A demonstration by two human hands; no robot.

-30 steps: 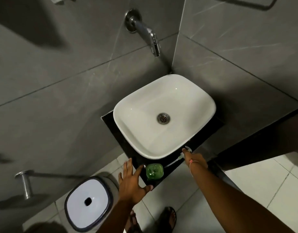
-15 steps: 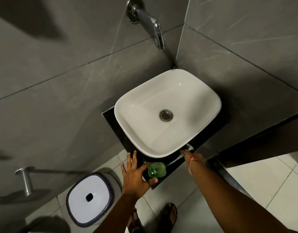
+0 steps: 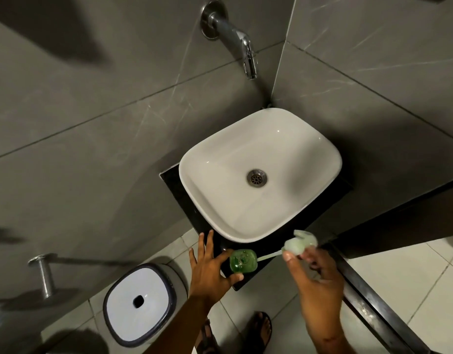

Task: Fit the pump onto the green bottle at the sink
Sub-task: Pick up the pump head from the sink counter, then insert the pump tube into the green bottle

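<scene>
Two hands work at the lower centre of the frame. Fingers (image 3: 288,256) of the right hand (image 3: 320,274) pinch the pump (image 3: 300,243) by its pale, rounded head, with the thin dip tube (image 3: 268,255) slanting left and down toward the bottle (image 3: 243,261); whether the tube tip has entered the neck cannot be told. Fingers (image 3: 226,254) of the left hand (image 3: 210,269) are spread, the thumb and forefinger bracketing the bottle's left side, seemingly touching it but not closed round it. The bottle, seen from above, is a small translucent green plastic body with rounded corners, standing upright on the front corner of the dark, glossy desk (image 3: 189,208), just below the rim of the sink (image 3: 202,159).

Handling, as judged: the bottle looks light and smooth, likely to skid or tip near the edge, so it is best held firmly round its sides. The pump is light, rigid plastic; the tube is slender and flexible and may bend off-target, so the collar under the head gives the surest hold.

Beyond: a white, glazed, rounded-rectangular basin with a metal drain (image 3: 257,177), a chrome tap (image 3: 235,37) upper centre, matt grey veined wall tiles, and a white-lidded bin (image 3: 138,300) lower left.
</scene>
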